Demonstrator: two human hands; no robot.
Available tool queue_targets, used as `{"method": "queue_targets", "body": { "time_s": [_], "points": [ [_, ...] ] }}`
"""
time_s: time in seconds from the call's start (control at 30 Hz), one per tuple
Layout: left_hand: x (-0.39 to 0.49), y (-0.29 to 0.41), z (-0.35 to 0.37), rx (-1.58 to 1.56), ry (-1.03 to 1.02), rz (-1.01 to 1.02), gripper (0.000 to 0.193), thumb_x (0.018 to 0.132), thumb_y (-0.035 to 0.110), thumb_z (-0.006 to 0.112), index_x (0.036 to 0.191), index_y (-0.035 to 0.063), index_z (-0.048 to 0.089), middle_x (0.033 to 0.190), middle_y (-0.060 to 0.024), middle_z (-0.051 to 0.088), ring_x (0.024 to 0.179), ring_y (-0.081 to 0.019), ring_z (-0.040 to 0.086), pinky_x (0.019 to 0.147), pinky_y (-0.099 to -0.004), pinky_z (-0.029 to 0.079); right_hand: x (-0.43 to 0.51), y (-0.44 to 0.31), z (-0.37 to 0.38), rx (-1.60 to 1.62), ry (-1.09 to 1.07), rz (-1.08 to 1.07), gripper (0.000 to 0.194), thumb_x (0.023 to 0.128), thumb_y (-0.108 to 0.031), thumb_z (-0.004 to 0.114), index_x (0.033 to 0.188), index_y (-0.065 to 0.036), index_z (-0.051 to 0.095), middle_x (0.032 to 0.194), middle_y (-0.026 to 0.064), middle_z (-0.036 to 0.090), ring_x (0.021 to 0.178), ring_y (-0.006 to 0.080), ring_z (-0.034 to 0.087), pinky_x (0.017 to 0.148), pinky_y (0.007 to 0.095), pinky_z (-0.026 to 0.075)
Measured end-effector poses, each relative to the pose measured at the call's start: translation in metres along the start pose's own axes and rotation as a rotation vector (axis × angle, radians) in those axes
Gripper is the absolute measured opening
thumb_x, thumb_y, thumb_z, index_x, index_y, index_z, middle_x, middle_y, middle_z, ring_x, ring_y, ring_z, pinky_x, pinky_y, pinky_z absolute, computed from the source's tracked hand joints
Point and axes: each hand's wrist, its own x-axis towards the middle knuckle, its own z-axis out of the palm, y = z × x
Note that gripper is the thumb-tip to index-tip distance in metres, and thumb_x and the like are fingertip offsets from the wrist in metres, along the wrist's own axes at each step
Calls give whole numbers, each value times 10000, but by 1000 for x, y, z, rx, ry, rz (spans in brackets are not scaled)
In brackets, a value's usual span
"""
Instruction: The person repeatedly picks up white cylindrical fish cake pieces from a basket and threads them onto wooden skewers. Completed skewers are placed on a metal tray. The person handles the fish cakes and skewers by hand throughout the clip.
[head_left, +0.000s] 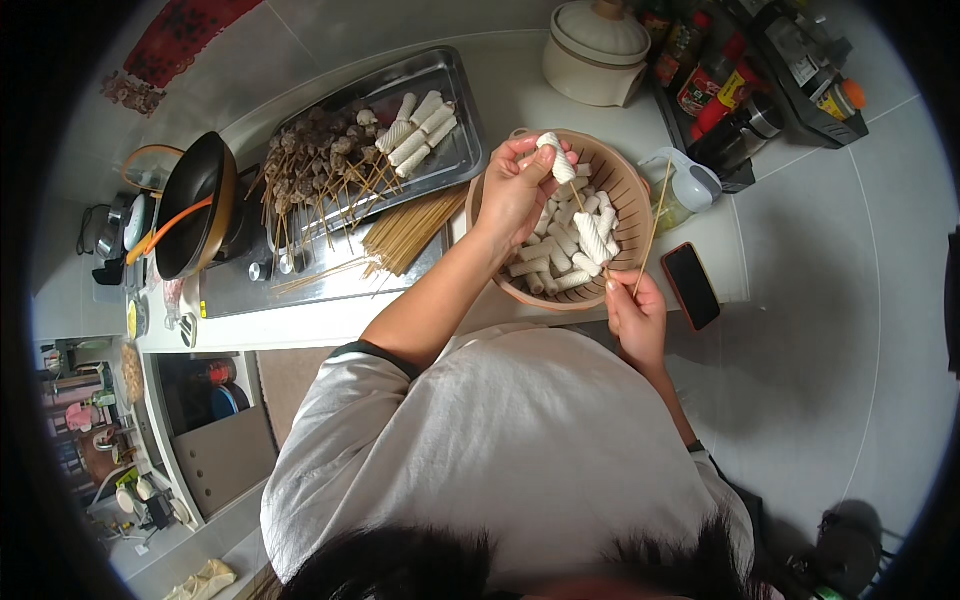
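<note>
Above a slatted basket (636, 202), my left hand (525, 176) grips a ridged white food roll (556, 157) at one end of a wooden skewer (577, 196). A second ridged roll (592, 238) is threaded farther down the same skewer. My right hand (636, 311) pinches its lower end at the basket's near rim, and another bare skewer (654, 217) stands up from these fingers. Many loose white rolls (559, 255) lie in the basket. On the metal tray (469, 142) at left, skewered white rolls (412, 142) rest beside skewers of dark, lumpy food (315, 150).
A bundle of bare skewers (412, 229) lies between tray and basket. A phone (691, 286) rests near the counter's right edge, by a lidded clear container (679, 191). A lidded ceramic pot (596, 56) and bottles (705, 90) stand behind; a frying pan (196, 206) is far left.
</note>
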Motion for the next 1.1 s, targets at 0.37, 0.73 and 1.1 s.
{"method": "queue_targets", "body": {
  "time_s": [0.37,0.73,1.1],
  "points": [
    [-7,-2,3,25,20,-15,135,848,51,507,961,76,438,973,-145,564,888,-239,585,805,-350,489,6,-10,14,32,11,21,49,858,-34,491,889,-11,521,599,-45,415,474,7,312,400,167,214],
    [-8,1,5,90,-38,-85,398,830,-2,514,1131,46,259,961,-134,573,844,-224,600,755,-350,505,12,-10,21,81,-39,123,113,888,-90,444,939,-20,517,578,-41,403,423,11,269,357,171,186],
    [41,120,-11,1012,-154,71,680,769,-12,563,1328,46,181,1002,-191,584,820,-204,609,713,-318,500,16,-19,0,103,-156,-8,344,936,-207,328,1137,37,464,1139,173,507,1021,251,512,814,356,427]
  ]
}}
